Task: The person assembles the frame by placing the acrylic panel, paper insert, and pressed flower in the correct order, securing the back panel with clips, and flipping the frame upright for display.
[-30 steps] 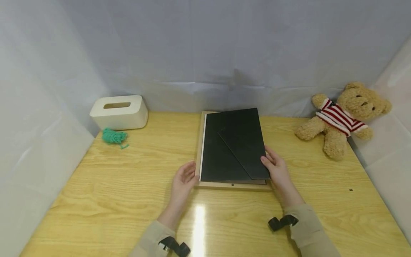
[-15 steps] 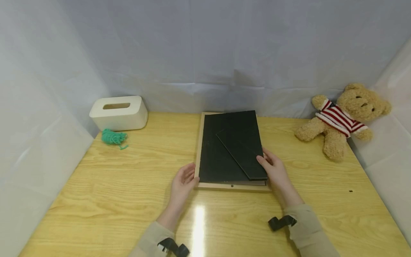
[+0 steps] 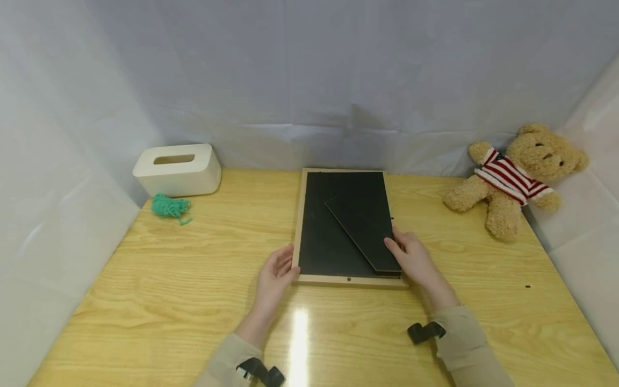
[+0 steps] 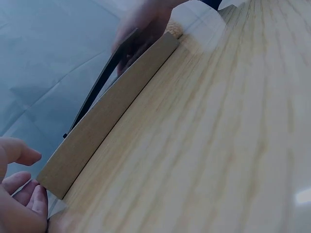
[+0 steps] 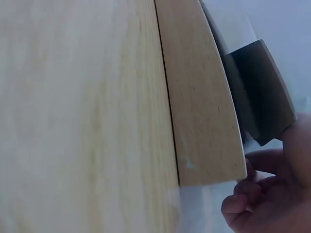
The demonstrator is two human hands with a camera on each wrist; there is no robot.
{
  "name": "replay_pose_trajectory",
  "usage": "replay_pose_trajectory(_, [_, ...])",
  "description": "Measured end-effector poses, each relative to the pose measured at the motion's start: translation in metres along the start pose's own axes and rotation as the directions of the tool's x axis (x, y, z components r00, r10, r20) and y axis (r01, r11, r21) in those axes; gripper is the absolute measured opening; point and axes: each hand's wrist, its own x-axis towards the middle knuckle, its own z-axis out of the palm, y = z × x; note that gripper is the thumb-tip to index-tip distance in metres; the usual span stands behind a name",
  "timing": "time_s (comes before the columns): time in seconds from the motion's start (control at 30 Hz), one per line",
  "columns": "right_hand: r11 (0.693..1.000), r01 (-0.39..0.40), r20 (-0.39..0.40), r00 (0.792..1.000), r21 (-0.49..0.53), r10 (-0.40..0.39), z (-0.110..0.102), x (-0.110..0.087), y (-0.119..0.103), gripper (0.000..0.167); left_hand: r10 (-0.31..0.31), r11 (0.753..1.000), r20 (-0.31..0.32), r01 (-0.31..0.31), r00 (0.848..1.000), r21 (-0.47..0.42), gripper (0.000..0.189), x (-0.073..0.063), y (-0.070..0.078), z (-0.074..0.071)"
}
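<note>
A picture frame (image 3: pixel 349 280) of pale wood lies back side up on the table. Its black backing board (image 3: pixel 319 231) sits within the wooden rim, and the slanted stand leg (image 3: pixel 362 231) tilts up from it. My left hand (image 3: pixel 275 274) is at the frame's near left corner, loosely bent fingers touching its side in the left wrist view. At the right edge, my right hand (image 3: pixel 413 258) holds the backing board, thumb by the stand leg. Some of its fingers are bent near the frame's corner in the right wrist view; where the fingertips meet the board is partly hidden.
A white tissue box (image 3: pixel 179 172) stands at the back left, with a bundle of green yarn (image 3: pixel 169 206) before it. A teddy bear (image 3: pixel 512 177) in a striped shirt leans at the back right. Pale sheets hang around the table (image 3: pixel 193 301).
The backing board has turned and sunk from a skewed, raised position until it lines up with the wooden rim. My right hand moved slightly left with it; my left hand barely moved.
</note>
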Motion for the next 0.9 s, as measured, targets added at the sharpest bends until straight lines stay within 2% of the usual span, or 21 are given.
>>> replay_pose_trajectory(0.17, [0.997,0.026,0.072,0.997,-0.069,-0.021,0.0,0.001,-0.003,0.054,-0.018,1.0,0.01,0.018,1.0,-0.001,0.051,0.0,0.001,-0.001])
replay_pose_trajectory(0.33, [0.995,0.023,0.108,0.994,-0.093,-0.013,0.0,0.006,-0.007,0.055,-0.005,1.0,0.033,0.004,0.999,0.028,0.049,0.001,0.002,-0.002])
replay_pose_trajectory(0.43, [0.995,0.02,0.127,0.992,-0.095,-0.008,0.0,0.008,-0.007,0.054,-0.023,0.996,0.065,0.017,0.998,0.084,0.048,0.005,0.003,-0.003])
replay_pose_trajectory(0.5, [0.995,0.023,0.134,0.991,-0.095,-0.01,-0.001,0.009,-0.006,0.054,-0.041,0.987,0.106,0.024,0.993,0.157,0.048,0.01,0.006,-0.005])
replay_pose_trajectory(0.63, [0.995,0.029,0.133,0.991,-0.091,-0.017,0.0,0.009,-0.004,0.055,-0.059,0.942,0.232,-0.022,0.971,0.334,0.053,0.026,0.015,-0.01])
replay_pose_trajectory(0.73, [0.995,0.038,0.129,0.991,-0.09,-0.026,0.0,0.009,-0.005,0.055,-0.063,0.89,0.306,-0.085,0.95,0.448,0.06,0.036,0.019,-0.012])
replay_pose_trajectory(0.9, [0.995,0.051,0.123,0.992,-0.09,-0.04,0.0,0.009,-0.006,0.054,-0.111,0.811,0.354,-0.121,0.929,0.572,0.064,0.045,0.028,-0.012])
